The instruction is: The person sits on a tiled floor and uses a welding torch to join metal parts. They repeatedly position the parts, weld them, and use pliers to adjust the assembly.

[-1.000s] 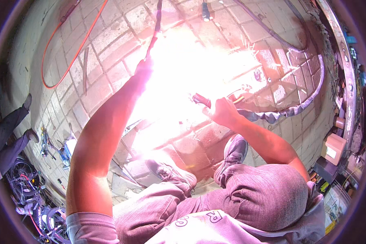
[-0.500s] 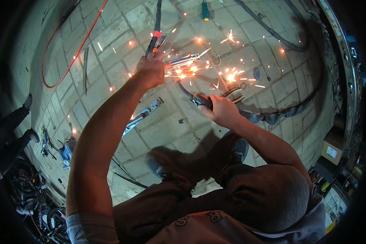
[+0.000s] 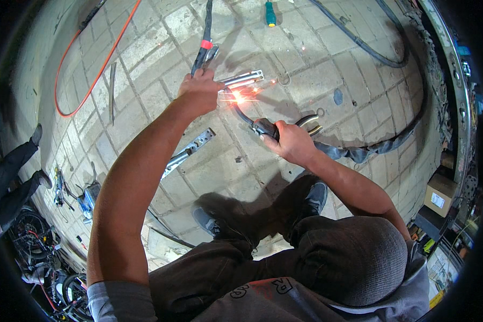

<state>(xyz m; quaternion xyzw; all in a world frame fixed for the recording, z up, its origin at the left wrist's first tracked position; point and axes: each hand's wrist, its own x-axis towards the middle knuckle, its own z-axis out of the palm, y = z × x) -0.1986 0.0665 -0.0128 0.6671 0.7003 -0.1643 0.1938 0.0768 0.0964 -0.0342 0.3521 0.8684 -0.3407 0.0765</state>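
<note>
Right hand (image 3: pixel 296 145) grips black torch (image 3: pixel 266 129) as sparks thin out

In the head view, the right hand is closed around the torch, whose curved neck reaches toward a glow (image 3: pixel 239 97) beside the metal bar (image 3: pixel 245 79). The left hand (image 3: pixel 199 92) is bent by the bar's left end and a red-banded handle (image 3: pixel 200 58); I cannot tell its grip. Half a second ago sparks scattered across the paving (image 3: pixel 145 51); now few remain, and both hands hold position.

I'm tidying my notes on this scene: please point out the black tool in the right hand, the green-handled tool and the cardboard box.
Black tool (image 3: pixel 265 128): head view, dark grip.
Green-handled tool (image 3: pixel 270 14): head view, handle.
Cardboard box (image 3: pixel 438 199): head view, pale label.
</note>
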